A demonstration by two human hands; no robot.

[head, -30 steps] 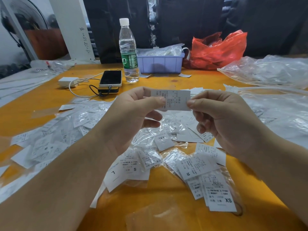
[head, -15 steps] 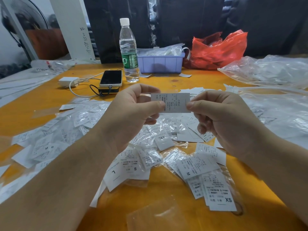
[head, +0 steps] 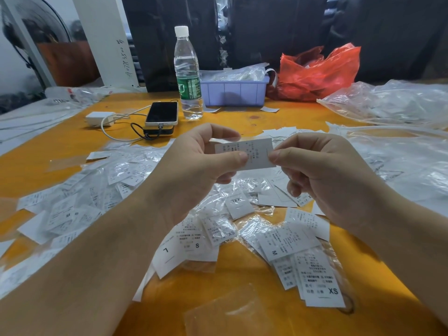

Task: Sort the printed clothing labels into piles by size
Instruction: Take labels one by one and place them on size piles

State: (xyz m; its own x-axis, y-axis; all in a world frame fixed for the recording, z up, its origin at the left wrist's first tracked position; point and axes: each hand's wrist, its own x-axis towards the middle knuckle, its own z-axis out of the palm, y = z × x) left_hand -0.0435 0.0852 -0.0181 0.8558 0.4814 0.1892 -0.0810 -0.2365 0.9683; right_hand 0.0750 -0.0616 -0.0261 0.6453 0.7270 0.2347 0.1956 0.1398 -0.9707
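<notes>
Label [head: 244, 154] lower now, pinched between left hand [head: 194, 170] and right hand [head: 322, 175].

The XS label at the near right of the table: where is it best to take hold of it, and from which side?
Take the XS label by its near short edge, coming from the person's side with the right hand. It lies flat on top of its small stack, and that edge juts onto bare orange table, so a thumb can probably slide under it without disturbing the M label.
</notes>
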